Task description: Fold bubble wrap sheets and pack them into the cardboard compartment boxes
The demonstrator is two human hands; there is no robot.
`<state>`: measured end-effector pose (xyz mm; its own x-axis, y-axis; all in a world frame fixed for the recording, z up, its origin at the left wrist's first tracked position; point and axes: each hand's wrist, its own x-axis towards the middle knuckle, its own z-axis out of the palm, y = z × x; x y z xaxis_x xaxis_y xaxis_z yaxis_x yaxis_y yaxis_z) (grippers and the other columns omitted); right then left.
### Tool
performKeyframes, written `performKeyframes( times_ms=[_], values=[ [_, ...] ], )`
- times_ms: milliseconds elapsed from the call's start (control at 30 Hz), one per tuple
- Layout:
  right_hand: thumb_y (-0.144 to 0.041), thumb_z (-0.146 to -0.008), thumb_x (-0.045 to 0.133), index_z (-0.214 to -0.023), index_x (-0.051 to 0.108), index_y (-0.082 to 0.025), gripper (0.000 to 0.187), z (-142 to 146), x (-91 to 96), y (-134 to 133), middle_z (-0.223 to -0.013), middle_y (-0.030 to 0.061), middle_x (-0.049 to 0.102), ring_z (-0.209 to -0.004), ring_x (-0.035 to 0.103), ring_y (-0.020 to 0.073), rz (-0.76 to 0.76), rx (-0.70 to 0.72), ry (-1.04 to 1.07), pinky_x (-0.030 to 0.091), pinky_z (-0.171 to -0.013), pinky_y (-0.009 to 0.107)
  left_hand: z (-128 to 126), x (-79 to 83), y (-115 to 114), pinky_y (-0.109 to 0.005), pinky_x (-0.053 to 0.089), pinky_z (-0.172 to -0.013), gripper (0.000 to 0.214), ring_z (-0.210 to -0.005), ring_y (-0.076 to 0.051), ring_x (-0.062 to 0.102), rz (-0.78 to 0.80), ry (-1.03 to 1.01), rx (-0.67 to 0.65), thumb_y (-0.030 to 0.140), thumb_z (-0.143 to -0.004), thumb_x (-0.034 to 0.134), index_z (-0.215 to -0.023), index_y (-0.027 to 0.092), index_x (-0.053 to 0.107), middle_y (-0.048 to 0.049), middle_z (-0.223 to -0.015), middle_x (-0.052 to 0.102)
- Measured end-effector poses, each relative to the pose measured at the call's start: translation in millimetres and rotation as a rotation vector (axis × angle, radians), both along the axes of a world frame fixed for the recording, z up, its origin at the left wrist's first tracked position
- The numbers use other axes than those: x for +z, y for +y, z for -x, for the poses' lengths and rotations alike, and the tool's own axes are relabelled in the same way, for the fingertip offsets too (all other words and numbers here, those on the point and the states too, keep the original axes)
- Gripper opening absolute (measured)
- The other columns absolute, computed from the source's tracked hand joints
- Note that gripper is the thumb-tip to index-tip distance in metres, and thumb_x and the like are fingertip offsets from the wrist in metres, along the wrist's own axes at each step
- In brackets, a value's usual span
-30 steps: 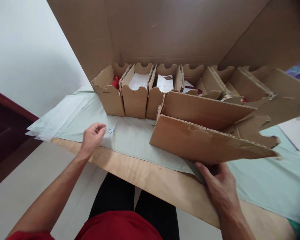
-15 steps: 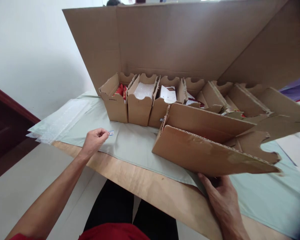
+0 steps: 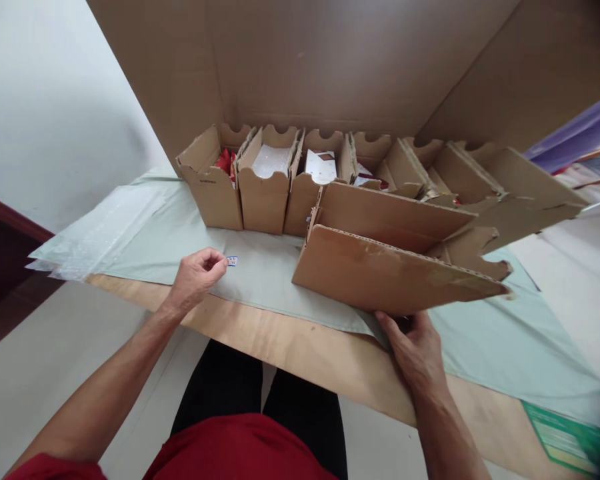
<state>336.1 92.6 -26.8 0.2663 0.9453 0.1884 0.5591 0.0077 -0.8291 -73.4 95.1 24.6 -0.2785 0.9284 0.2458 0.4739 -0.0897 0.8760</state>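
Note:
My left hand (image 3: 199,279) is closed in a pinch on a small white label with a blue border (image 3: 233,261), held just above the cloth. In front of me a narrow, open-topped cardboard box (image 3: 395,273) is turned at an angle, its long side facing me. My right hand (image 3: 415,350) grips the lower edge of that box, thumb near the bottom and fingers mostly hidden beneath it. Behind it, a row of similar cardboard boxes (image 3: 263,203) holds red packets (image 3: 225,162), bubble wrap (image 3: 271,162) and a white patterned item (image 3: 321,167).
A large cardboard panel (image 3: 320,67) stands behind the row. Clear bubble-wrap sheets (image 3: 100,230) lie at the left on the pale green cloth (image 3: 260,287). The wooden table edge (image 3: 280,327) runs along my front. Something green and printed (image 3: 565,437) lies at the lower right.
The view has tilted down and shifted to the right. My left hand with the label has come slightly nearer the angled box. My right hand keeps its hold on the box.

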Motion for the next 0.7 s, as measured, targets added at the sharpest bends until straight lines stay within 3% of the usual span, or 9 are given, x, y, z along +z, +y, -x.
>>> performKeyframes(
  times_ms=[167, 333, 400, 500, 567, 700],
  values=[
    [-0.050, -0.075, 0.075, -0.102, 0.063, -0.020, 0.043, 4.9, 2.6, -6.4, -0.094, 0.0085, 0.073, -0.086, 0.070, 0.0276, 0.012, 0.019, 0.138, 0.056, -0.076, 0.042, -23.6, -5.0, -2.6, -0.024, 0.043, -0.056, 0.020, -0.059, -0.012, 0.054, 0.036, -0.037, -0.162, 0.037, -0.079, 0.067, -0.070, 0.019, 0.066, 0.0013, -0.064, 0.063],
    [-0.047, -0.075, 0.075, -0.117, 0.063, -0.019, 0.053, 7.4, 2.5, -19.4, -0.115, 0.0127, 0.073, -0.101, 0.071, 0.0287, -0.006, 0.021, 0.238, 0.057, -0.090, 0.046, -48.0, -10.4, -7.3, -0.024, 0.045, -0.056, 0.021, -0.060, -0.013, 0.057, 0.059, -0.097, -0.320, 0.038, -0.083, 0.066, -0.074, 0.019, 0.067, -0.0001, -0.067, 0.066],
    [-0.046, -0.078, 0.074, -0.122, 0.063, -0.018, 0.052, 9.8, 4.6, -31.2, -0.118, 0.0130, 0.073, -0.102, 0.071, 0.0278, -0.055, -0.052, 0.210, 0.057, -0.090, 0.046, -61.3, -14.3, -12.3, -0.024, 0.044, -0.055, 0.018, -0.060, -0.012, 0.057, 0.019, -0.050, -0.356, 0.034, -0.085, 0.065, -0.073, 0.019, 0.067, 0.0000, -0.067, 0.066],
    [-0.042, -0.086, 0.069, -0.113, 0.068, -0.019, 0.036, 21.9, 11.8, -52.4, -0.106, 0.0096, 0.075, -0.093, 0.071, 0.0246, -0.198, -0.189, 0.045, 0.057, -0.088, 0.044, -82.7, -21.5, -18.4, -0.024, 0.045, -0.058, 0.016, -0.062, -0.012, 0.058, -0.096, 0.054, -0.388, 0.025, -0.088, 0.063, -0.073, 0.020, 0.065, 0.0003, -0.068, 0.066],
    [-0.040, -0.089, 0.066, -0.103, 0.070, -0.021, 0.025, 37.2, 17.8, -62.0, -0.094, 0.0067, 0.075, -0.084, 0.070, 0.0220, -0.242, -0.111, -0.041, 0.058, -0.083, 0.040, -96.1, -26.0, -18.9, -0.024, 0.046, -0.061, 0.016, -0.063, -0.012, 0.059, -0.180, 0.121, -0.396, 0.021, -0.090, 0.063, -0.074, 0.020, 0.065, 0.0000, -0.071, 0.067],
    [-0.041, -0.089, 0.066, -0.097, 0.073, -0.022, 0.022, 74.5, 24.9, -56.9, -0.085, 0.0052, 0.073, -0.071, 0.067, 0.0190, -0.129, 0.245, -0.083, 0.057, -0.072, 0.034, -114.8, -32.6, -12.9, -0.025, 0.046, -0.061, 0.015, -0.066, -0.013, 0.061, -0.309, 0.246, -0.418, 0.020, -0.094, 0.061, -0.080, 0.020, 0.065, -0.0006, -0.073, 0.067]
  ],
)
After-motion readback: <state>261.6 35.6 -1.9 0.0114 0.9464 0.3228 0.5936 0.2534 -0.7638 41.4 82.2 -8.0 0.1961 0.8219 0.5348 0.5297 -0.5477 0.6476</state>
